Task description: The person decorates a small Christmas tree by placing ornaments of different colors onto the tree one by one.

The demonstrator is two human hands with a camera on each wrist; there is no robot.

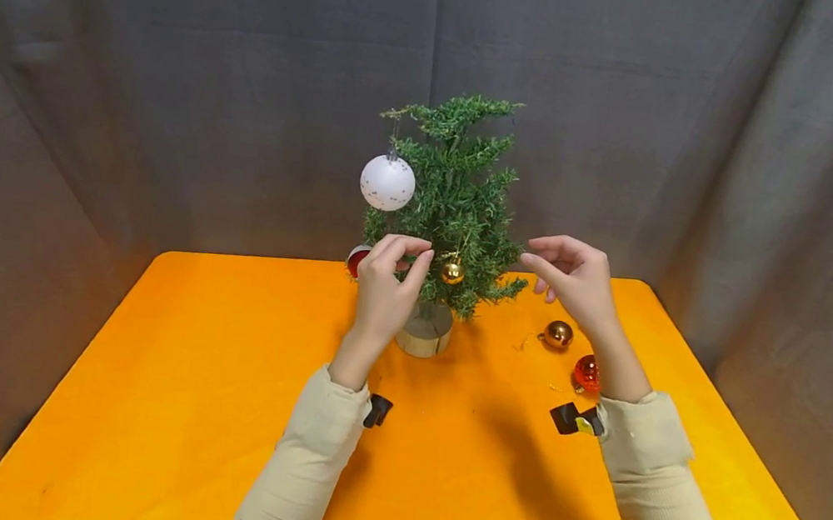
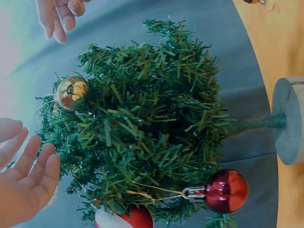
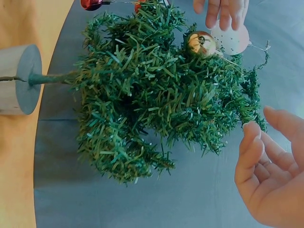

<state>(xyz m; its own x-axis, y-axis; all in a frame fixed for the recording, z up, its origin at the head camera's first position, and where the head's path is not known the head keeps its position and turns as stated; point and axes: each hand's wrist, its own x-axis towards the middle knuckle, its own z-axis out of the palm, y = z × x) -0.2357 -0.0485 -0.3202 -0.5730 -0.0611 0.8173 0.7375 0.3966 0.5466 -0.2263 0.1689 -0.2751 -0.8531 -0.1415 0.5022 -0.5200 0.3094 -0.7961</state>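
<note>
Gold bauble point(image 1: 452, 272) hangs low on the small tree point(image 1: 455, 205), between my two hands | my left hand point(image 1: 386, 286) just beside it, fingers loosely curved, holding nothing | my right hand point(image 1: 573, 279) near the branches, relaxed and empty | tree stands on the orange table point(image 1: 187, 372).

Tree point(image 1: 460, 197): small, green, bristly artificial fir; upright on the orange table point(image 1: 172, 370), trunk set in a round pale wooden base point(image 1: 425, 329).
Gold bauble point(image 1: 452, 272): small, shiny; hanging from a lower front branch, just beside the left fingertips, not touching them.
White bauble point(image 1: 388, 182): large, speckled; hanging by a thread from an upper left branch.
Red bauble point(image 2: 226, 191): glossy, silver cap, gold thread; hanging low on the tree's left side.
</note>
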